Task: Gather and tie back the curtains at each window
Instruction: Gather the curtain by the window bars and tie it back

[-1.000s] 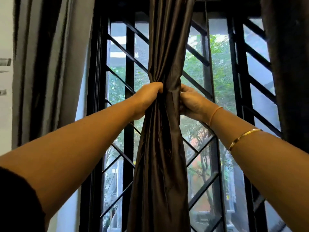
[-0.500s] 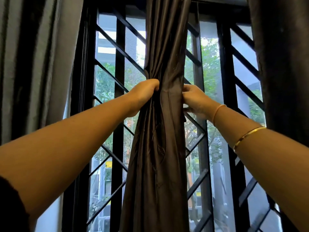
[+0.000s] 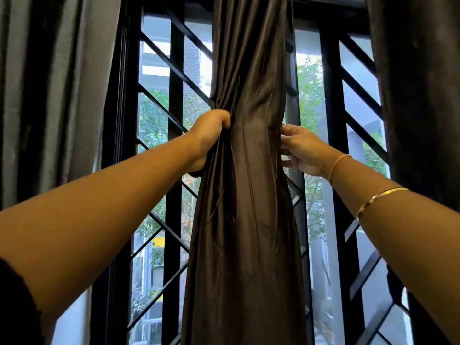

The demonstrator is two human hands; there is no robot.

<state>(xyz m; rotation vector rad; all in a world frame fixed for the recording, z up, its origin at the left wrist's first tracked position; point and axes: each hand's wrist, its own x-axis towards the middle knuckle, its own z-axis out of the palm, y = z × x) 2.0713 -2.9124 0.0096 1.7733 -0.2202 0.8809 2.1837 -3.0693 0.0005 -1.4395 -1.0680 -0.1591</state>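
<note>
A dark brown satin curtain point(image 3: 249, 220) hangs gathered in a bunch down the middle of the window. My left hand point(image 3: 207, 138) grips the bunch on its left side at about mid-height, fingers curled into the folds. At the same height my right hand point(image 3: 302, 150) pinches the curtain's right edge, its fingertips tucked behind the cloth. Whether either hand also holds a tie-back is hidden by the fabric.
Behind the curtain is a black window frame with diagonal grille bars point(image 3: 174, 66). A grey curtain point(image 3: 49, 95) hangs at the left and another dark curtain point(image 3: 418, 95) at the right. Trees and buildings show outside.
The bunch looks wider at hand height than a second ago, and my hands sit farther apart. The view has shifted so the window lies further right in the frame.
</note>
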